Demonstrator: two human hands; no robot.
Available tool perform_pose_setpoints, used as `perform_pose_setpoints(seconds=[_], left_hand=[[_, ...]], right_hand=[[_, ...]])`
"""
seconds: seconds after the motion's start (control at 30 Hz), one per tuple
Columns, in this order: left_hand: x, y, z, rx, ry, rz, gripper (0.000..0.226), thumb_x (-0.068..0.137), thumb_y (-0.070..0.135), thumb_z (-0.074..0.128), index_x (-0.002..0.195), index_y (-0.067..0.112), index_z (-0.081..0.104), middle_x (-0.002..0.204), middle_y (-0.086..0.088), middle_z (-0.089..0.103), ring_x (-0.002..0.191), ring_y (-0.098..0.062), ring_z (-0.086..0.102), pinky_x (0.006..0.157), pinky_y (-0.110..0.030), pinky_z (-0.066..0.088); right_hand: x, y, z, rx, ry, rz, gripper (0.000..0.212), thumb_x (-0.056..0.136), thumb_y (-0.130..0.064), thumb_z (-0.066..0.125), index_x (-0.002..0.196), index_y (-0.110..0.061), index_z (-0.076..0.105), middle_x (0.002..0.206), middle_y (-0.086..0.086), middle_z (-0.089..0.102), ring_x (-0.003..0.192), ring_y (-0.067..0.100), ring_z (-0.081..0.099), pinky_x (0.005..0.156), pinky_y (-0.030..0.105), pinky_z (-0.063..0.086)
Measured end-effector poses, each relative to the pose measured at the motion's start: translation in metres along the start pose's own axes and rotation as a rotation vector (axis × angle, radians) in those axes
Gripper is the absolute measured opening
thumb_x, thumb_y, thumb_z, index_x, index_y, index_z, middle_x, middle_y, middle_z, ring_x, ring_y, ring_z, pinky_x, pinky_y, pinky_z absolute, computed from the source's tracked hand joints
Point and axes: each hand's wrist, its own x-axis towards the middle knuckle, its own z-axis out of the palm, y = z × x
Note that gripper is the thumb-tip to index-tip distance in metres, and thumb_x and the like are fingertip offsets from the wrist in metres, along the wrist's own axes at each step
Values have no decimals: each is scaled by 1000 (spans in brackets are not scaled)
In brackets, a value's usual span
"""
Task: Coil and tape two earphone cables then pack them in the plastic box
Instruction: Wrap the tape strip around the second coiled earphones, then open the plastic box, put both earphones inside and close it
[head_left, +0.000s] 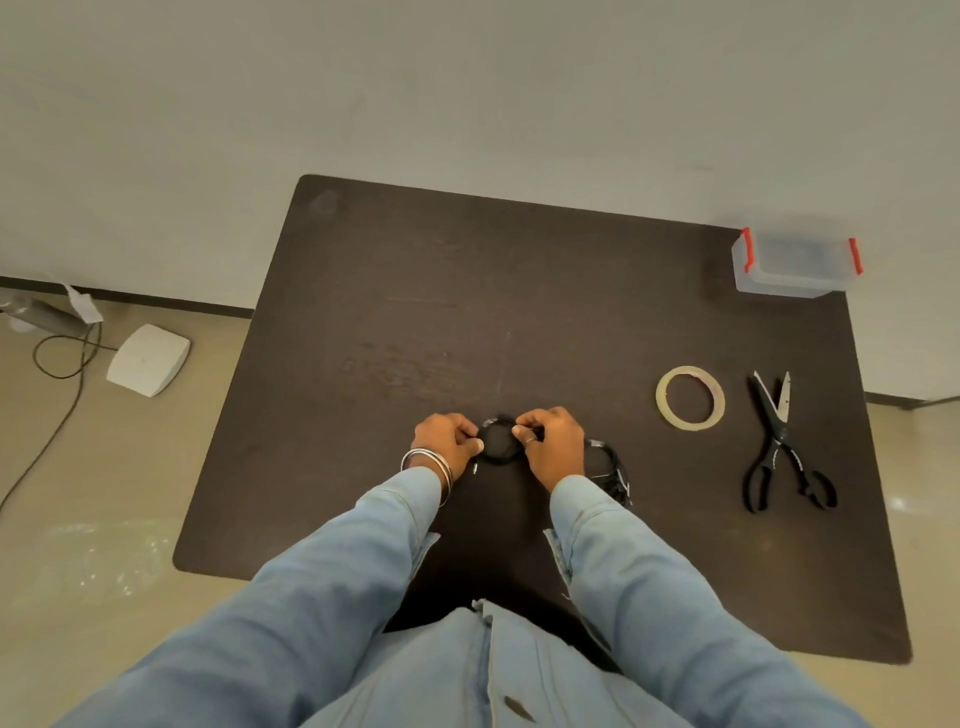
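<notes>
Two denim sleeves are seen reaching forward from the bottom edge, converging over the near middle of the dark worktop (395, 322). The left hand (448, 440), bangles at its wrist, is curled with knuckles up, its grip pinching the left side of the coiled black earphone cable (497, 446). The right hand (555, 446), a ring on one finger, is curled likewise, its grip closed on the right side of the same coil; the coil is held between both hands, low over the worktop, though contact with the surface cannot be told. Just right of this coil, partly hidden behind the right wrist, a second black earphone cable (609, 470) is laid on the worktop. Farther right of the coil, the ring of tape (666, 402) is lying flat, and beyond it the black-handled scissors (777, 434) are laid with blades parted, pointing away. At the far right corner, well apart from the coil, the clear plastic box (795, 267) with red clips is standing.
</notes>
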Motion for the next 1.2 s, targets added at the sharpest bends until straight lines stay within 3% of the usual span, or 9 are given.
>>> perform_pose_setpoints(seconds=[0.17,0.3,0.37,0.47,0.73,0.93,1.03,1.1,1.2], left_hand=[[6,-2,-2,54,41,-9,18,78,11,72,93,16,64,80,1,57,77,-17,57,80,-30,51],[10,2,-3,-39,75,-70,7,83,15,68,90,17,68,82,1,62,81,-17,59,83,-28,50],[13,10,-5,-65,117,-83,5,84,15,66,88,17,69,86,-1,64,84,-19,60,85,-28,49],[18,29,-1,-95,166,-64,6,84,16,64,83,20,69,85,0,66,83,-20,62,88,-31,52],[24,135,59,-330,159,4,5,86,14,64,87,15,69,76,-4,67,52,-13,57,57,-28,56],[58,234,131,-472,80,32,8,87,10,63,92,12,69,81,-4,68,60,-14,63,63,-28,59],[86,278,164,-504,-25,19,20,88,10,61,107,7,66,87,-6,68,72,-17,65,70,-29,58],[102,307,178,-526,-89,14,32,91,12,58,123,8,58,103,-8,64,88,-19,64,80,-31,56],[120,345,191,-456,-170,61,55,94,14,53,145,13,32,142,-9,44,123,-25,50,100,-38,46]], right_hand=[[1,5,0,-43,24,-43,18,90,-18,62,102,-11,73,107,10,53,101,28,49,88,28,40],[4,9,-19,152,76,15,17,90,-18,62,102,-18,73,103,8,61,93,23,61,87,20,41],[8,11,-39,314,100,79,15,90,-21,61,99,-21,74,99,2,69,90,18,64,87,26,48],[13,15,-74,550,111,152,13,91,-18,59,92,-20,72,84,1,69,69,13,59,64,26,48],[53,74,-191,696,212,186,14,93,-13,56,92,-15,70,74,2,68,58,8,56,49,16,42],[113,136,-273,676,446,295,13,88,-11,58,90,-15,70,78,5,67,65,16,58,56,24,47],[154,160,-302,650,543,358,20,89,-11,58,108,-11,62,92,6,65,81,24,63,68,30,54],[181,171,-319,601,561,408,34,89,-18,61,122,-12,53,102,6,63,99,29,64,91,41,52],[212,180,-339,472,507,414,55,90,-24,61,139,-11,38,133,14,53,124,34,51,106,44,41]])
